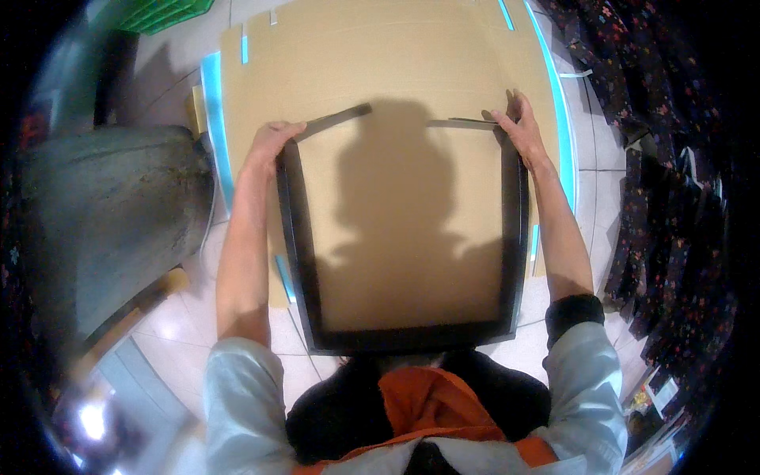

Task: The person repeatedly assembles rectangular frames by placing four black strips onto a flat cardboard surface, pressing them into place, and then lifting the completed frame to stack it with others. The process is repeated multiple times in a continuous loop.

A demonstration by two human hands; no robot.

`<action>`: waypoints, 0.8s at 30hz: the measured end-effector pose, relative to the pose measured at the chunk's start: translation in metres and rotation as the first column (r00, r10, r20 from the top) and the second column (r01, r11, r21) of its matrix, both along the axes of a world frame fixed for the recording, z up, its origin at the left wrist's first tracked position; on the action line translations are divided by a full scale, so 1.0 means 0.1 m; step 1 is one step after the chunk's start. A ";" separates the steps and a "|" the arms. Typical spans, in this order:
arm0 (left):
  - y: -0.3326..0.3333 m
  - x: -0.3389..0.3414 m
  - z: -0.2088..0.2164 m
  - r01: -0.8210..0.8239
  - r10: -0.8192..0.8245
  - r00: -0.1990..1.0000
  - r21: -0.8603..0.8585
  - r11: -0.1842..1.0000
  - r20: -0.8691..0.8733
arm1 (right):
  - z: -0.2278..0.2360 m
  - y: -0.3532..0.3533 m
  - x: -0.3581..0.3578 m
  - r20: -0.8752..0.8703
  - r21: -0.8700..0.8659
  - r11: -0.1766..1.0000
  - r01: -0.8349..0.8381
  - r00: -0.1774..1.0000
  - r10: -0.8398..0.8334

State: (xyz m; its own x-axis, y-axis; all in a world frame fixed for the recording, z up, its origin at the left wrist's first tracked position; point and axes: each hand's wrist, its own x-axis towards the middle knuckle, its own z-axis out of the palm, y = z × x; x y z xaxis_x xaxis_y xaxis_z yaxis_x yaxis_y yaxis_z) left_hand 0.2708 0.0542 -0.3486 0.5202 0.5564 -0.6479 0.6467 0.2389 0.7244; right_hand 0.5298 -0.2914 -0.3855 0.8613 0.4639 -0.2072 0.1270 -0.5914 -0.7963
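Note:
A black rectangular frame (412, 339) is in front of me, its near side close to my lap. My left hand (271, 144) is closed round its far left corner. At the far right corner my right hand (524, 133) holds the frame with thumb and fingers, some fingertips raised. From the left corner a thin dark strip (340, 117) slants inward. Another thin strip (467, 122) points inward from the right corner, and a gap lies between the two. Beneath the frame is a large brown cardboard sheet (372, 59), with my shadow across it.
Light blue strips (564, 131) edge the cardboard on the tiled floor (598, 150). To the left stands a bulky grey-brown object (119, 222), with a green plastic crate (170, 11) beyond. Dark flowered fabric (661, 206) hangs at the right. Orange cloth (431, 404) covers part of my lap.

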 end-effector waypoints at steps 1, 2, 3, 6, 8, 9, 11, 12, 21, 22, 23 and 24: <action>0.03 0.00 -0.02 -0.004 0.003 1.000 -0.038 0.999 -0.021 | -0.02 -0.02 0.02 -0.006 -0.006 1.000 -0.001 1.000 0.001; 0.03 -0.03 -0.06 -0.041 0.041 0.999 0.000 0.999 0.012 | -0.04 -0.03 0.04 -0.011 -0.011 1.000 -0.001 1.000 0.001; -0.06 -0.03 0.00 -0.077 0.075 0.996 0.031 0.997 0.047 | -0.06 -0.06 0.06 -0.016 -0.023 1.000 0.001 1.000 -0.002; 0.11 -0.12 -0.18 -0.083 0.086 0.994 -0.053 0.995 0.073 | -0.11 -0.06 0.06 -0.054 0.037 0.999 0.032 0.998 -0.030; 0.14 -0.16 -0.27 -0.099 0.100 0.993 -0.022 0.995 0.063 | -0.13 -0.05 0.07 -0.089 0.008 0.998 0.062 0.994 -0.061; 0.06 -0.19 -0.29 -0.127 0.123 0.991 0.060 0.990 0.060 | -0.11 -0.05 0.05 -0.106 -0.012 0.997 0.081 0.991 -0.082; -0.05 -0.20 -0.32 -0.110 0.079 0.986 0.217 0.970 0.144 | -0.09 -0.03 0.01 -0.136 0.083 0.991 0.101 0.987 -0.089; -0.10 -0.19 -0.33 -0.074 0.006 0.974 0.291 0.954 0.227 | -0.07 -0.03 0.01 -0.146 0.129 0.985 0.111 0.985 -0.092; -0.34 -0.26 -0.19 -0.134 -0.010 0.952 0.443 0.886 0.307 | 0.20 -0.08 -0.22 -0.087 0.361 0.918 0.161 0.986 -0.139; -0.35 -0.25 -0.19 -0.168 0.024 0.943 0.412 0.895 0.332 | 0.18 -0.12 -0.23 -0.160 0.459 0.868 0.189 0.979 -0.128; -0.35 -0.25 -0.22 -0.171 -0.007 0.915 0.401 0.900 0.404 | 0.16 -0.18 -0.23 -0.232 0.549 0.806 0.222 0.967 -0.108; -0.35 -0.25 -0.25 -0.174 -0.036 0.881 0.394 0.903 0.472 | 0.17 -0.19 -0.25 -0.301 0.631 0.732 0.258 0.951 -0.076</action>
